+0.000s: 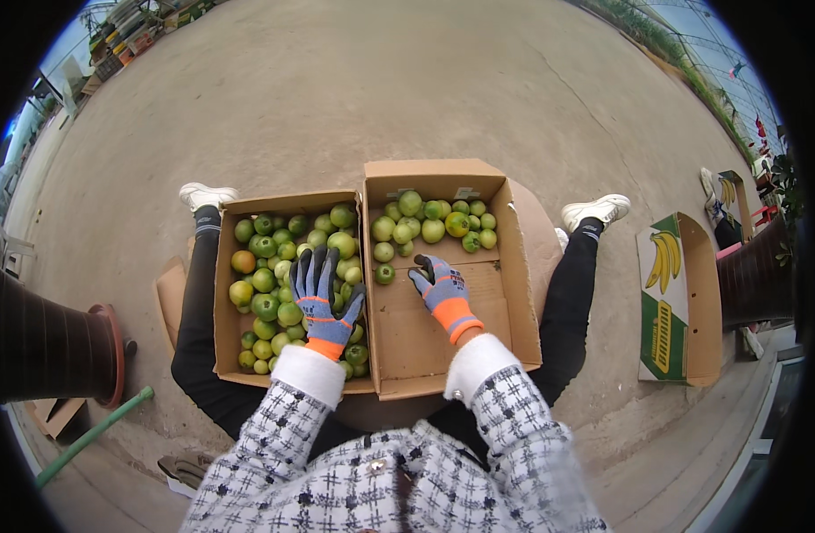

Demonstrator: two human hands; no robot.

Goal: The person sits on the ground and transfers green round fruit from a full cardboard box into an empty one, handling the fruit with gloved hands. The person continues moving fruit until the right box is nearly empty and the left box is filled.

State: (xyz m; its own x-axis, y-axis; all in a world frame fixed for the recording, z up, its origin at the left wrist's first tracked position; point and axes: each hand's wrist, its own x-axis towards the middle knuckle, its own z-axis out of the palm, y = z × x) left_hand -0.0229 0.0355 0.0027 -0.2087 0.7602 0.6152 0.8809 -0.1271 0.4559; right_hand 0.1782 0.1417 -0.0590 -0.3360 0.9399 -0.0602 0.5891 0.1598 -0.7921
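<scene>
Two cardboard boxes stand side by side between my legs. The left box (223, 311) is filled with green tomatoes (265, 306), a few of them turning yellow or orange. My left hand (319, 298), in a grey-blue glove with dark fingertips and an orange cuff, lies on these tomatoes with its fingers spread. In the right box (416, 355), green tomatoes (433, 231) are gathered toward the far side, and bare cardboard shows nearer me. My right hand (441, 289), gloved alike, is just nearer than them, fingers curled round a mostly hidden green tomato.
My legs in black trousers flank the boxes, ending in white shoes (596, 211). A banana carton (665, 302) stands on the concrete floor at the right. On the left are a large dark pot (52, 338) and a green pole (96, 435). Another person's shoe (710, 185) shows far right.
</scene>
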